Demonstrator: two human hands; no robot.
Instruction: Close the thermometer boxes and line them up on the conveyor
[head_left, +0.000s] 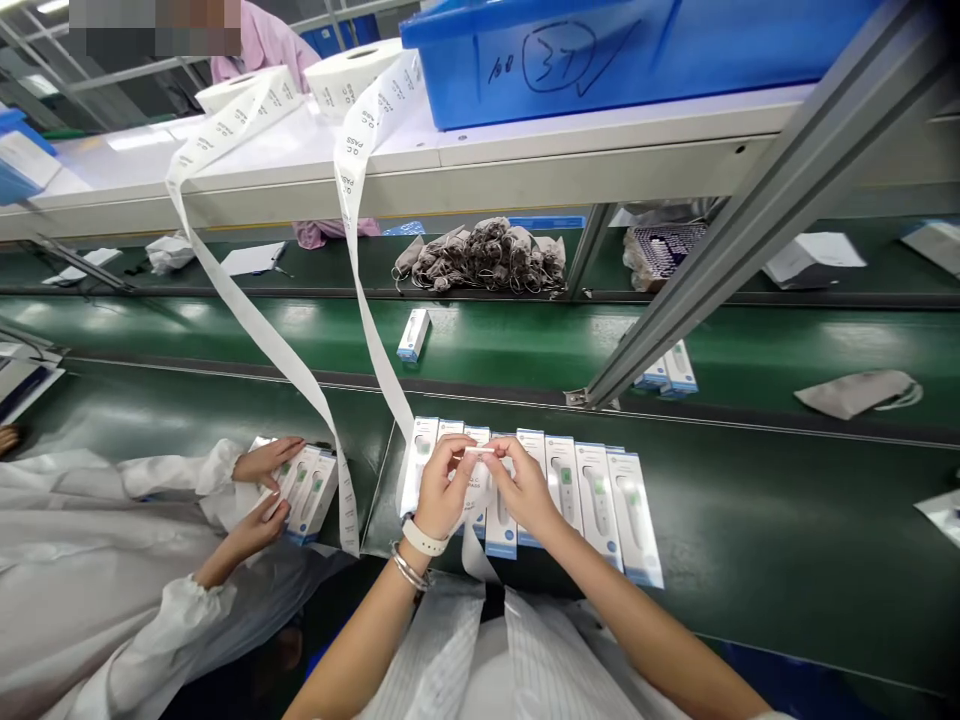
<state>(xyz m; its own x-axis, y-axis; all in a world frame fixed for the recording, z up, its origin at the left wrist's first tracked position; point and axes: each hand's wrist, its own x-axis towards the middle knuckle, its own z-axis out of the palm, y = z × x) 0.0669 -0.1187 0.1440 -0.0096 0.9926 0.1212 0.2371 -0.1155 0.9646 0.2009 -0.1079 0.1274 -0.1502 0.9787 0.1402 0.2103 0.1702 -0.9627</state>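
My left hand (441,492), with a white watch band and bangles at the wrist, pinches the folded-over end of a white label strip (477,488) printed "Q.C. PASS". Meeting it at the fingertips, my right hand (529,495) pinches the same strip from the other side. Below the hands the strip loops toward my lap. A row of slim white-and-blue boxes (598,505), each with a picture of a handheld device, lies under and beside both hands on the green table. My hands hide parts of the middle boxes.
Two label rolls (352,75) stand on the shelf near a blue bin (600,60). On the green conveyor (510,335) lies a single box (413,335). Grey pouches (487,255) are heaped behind. A metal post (750,210) slants at right. At left, a co-worker's hands (266,500) hold boxes.
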